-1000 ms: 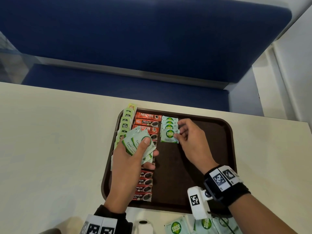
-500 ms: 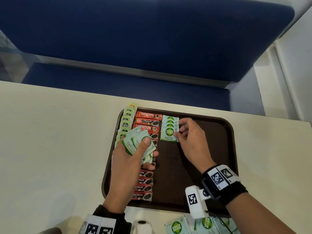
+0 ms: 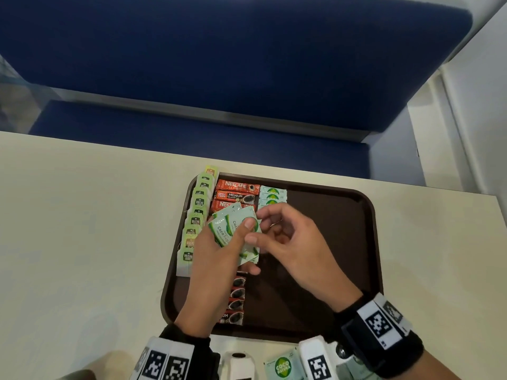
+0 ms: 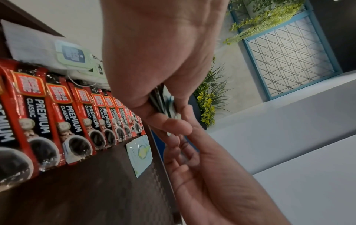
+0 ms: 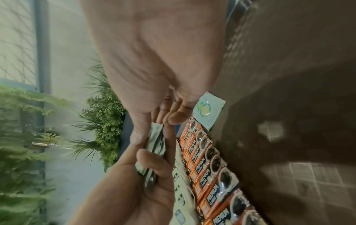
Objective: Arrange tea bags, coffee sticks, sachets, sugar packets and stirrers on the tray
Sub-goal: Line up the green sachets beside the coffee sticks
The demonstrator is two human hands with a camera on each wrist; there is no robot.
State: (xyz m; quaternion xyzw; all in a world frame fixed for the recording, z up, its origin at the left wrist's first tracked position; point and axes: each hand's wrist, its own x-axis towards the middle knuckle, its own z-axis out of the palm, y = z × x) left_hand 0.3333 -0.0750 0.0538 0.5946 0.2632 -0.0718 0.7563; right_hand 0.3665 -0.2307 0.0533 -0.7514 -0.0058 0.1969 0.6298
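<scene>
Tea bags: one overlapping column of green-tagged bags down the left edge of the brown tray, reaching from the far rim to about the middle.
Coffee sticks: a red-and-black column just right of the tea bags, labelled Nescafe Classic and Premium Classic; its middle is hidden under the hands, and more sticks show nearer the front rim.
Left hand: held over the coffee column, thumb clamped across a fanned stack of Coco Sugar packets, fingers curled beneath it.
Right hand: beside the left one, thumb and forefinger closed on the right edge of that fan; the other fingers are loosely bent.
Placed sugar packets: a short overlapping column on the tray, just right of the topmost coffee sticks, beyond the right hand.
Tray floor: the right half is bare dark brown.
Spare packets: Coco Natura sachets lying on the cream table, near the tray's front rim, partly hidden by the wrist cameras.
</scene>
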